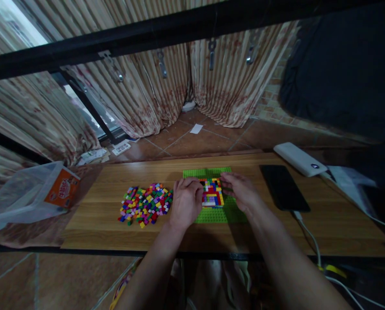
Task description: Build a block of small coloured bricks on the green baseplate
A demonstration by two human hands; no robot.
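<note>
A green studded baseplate lies on the wooden table, bearing a flat block of multicoloured toy bricks. My left hand is at the left side of this block, its fingers curled together; whatever they may hold is hidden. At the block's right side is my right hand, with fingers stretched out and slightly apart, and no brick shows in it. To the left of my left hand spreads a loose pile of small coloured bricks.
A black phone with a white cable and a white power bank lie on the right of the wooden table. A clear plastic bin stands beyond its left end. A dark bar crosses above, with metal hooks hanging.
</note>
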